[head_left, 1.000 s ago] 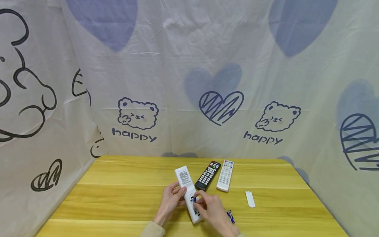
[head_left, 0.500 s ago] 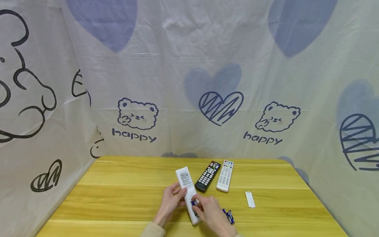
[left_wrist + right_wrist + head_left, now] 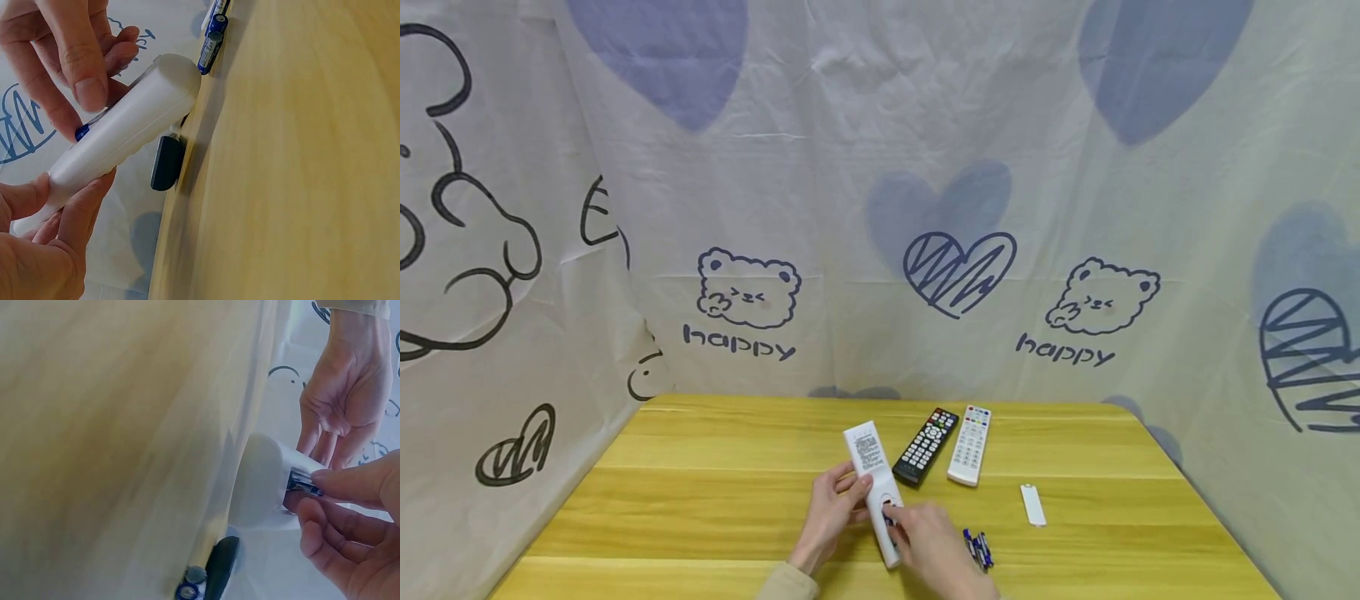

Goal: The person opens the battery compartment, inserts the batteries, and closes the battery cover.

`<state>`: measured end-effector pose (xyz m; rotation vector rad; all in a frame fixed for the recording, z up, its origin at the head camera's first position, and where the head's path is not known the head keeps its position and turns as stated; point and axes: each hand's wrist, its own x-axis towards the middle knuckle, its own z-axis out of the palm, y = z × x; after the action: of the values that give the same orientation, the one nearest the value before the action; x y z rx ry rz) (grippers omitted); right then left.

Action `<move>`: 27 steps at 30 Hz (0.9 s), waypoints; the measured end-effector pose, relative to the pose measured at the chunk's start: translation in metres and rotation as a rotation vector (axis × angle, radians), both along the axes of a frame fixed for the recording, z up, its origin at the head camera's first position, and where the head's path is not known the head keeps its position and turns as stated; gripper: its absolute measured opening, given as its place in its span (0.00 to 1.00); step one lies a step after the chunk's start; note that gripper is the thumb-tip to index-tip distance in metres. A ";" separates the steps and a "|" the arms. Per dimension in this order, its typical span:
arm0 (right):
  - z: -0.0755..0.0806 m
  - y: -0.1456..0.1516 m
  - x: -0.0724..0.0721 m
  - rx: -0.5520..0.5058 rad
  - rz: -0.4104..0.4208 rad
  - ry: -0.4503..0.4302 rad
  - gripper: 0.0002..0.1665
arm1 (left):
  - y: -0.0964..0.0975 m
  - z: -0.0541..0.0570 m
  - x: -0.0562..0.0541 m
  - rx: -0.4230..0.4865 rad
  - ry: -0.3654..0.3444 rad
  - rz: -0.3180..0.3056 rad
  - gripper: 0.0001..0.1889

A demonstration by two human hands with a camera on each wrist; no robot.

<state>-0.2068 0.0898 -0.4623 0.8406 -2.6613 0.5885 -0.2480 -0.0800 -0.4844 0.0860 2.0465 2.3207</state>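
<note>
My left hand grips a white remote control by its sides, back face up, with the thumb on top. Its battery compartment lies uncovered near the lower end. My right hand has its thumb and index finger at the compartment, on a blue battery that lies in the opening; its end stands slightly proud of the back in the left wrist view. In the right wrist view the thumb touches the battery's near part. The fingers hide much of the compartment.
Loose blue batteries lie on the wooden table right of my right hand. Beyond the held remote lie a black remote and another white remote, buttons up. A white battery cover lies farther right.
My right hand has moved slightly down and left, its index finger now pressing over the compartment where it pinched a battery before. The left hand and the remote have hardly moved.
</note>
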 end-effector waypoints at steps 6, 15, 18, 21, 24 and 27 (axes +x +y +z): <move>0.002 0.000 0.009 0.168 0.025 -0.012 0.29 | 0.000 0.001 0.000 0.007 -0.001 0.017 0.26; 0.000 0.001 0.015 0.275 0.031 -0.215 0.42 | 0.000 0.001 0.000 0.019 -0.001 0.030 0.26; 0.001 0.003 0.016 0.303 0.041 -0.188 0.42 | -0.001 0.000 0.000 0.029 0.007 0.030 0.26; 0.002 0.004 0.015 0.314 0.046 -0.181 0.41 | -0.002 -0.001 0.000 0.037 0.014 0.031 0.27; 0.003 0.006 0.015 0.291 0.054 -0.195 0.39 | -0.002 -0.001 0.000 0.038 0.017 0.034 0.27; 0.003 0.008 0.015 0.263 0.064 -0.179 0.36 | -0.002 -0.001 0.000 0.035 0.021 0.026 0.27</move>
<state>-0.1923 0.0974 -0.4591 0.9887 -2.9291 0.3453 -0.2478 -0.0820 -0.4851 0.0859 2.0283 2.3816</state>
